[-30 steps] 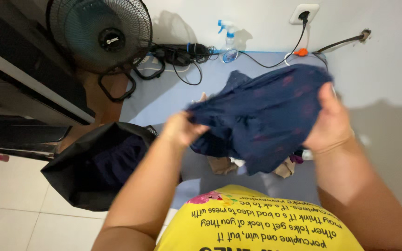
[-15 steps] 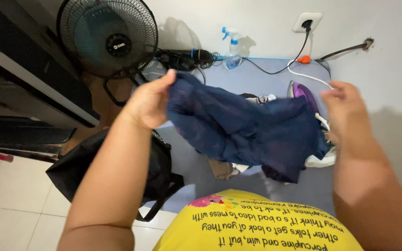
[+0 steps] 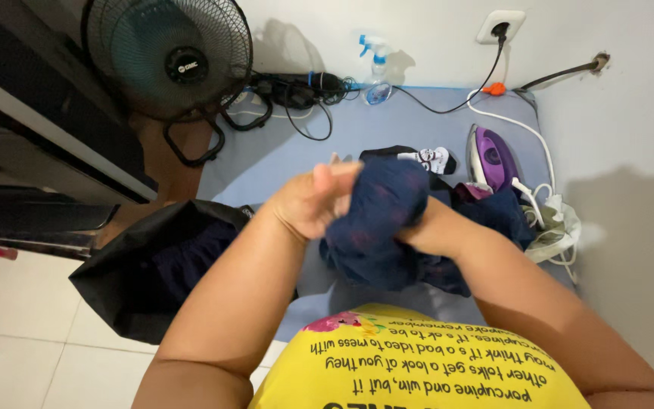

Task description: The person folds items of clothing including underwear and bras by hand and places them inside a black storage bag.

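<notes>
Over blue mat (image 3: 357, 125), both hands bunch navy garment (image 3: 376, 220), hanging downward.

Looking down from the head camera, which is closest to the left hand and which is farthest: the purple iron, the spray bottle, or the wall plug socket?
From the left hand:
1. Purple iron, standing to the right on the blue mat.
2. Spray bottle, up by the wall, a little right.
3. Wall socket, highest up on the white wall, to the right.

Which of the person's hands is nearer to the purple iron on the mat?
Right. The right hand, buried in the dark blue garment, sits just left of the purple iron. The left hand grips the garment's other side, farther from the iron.
</notes>
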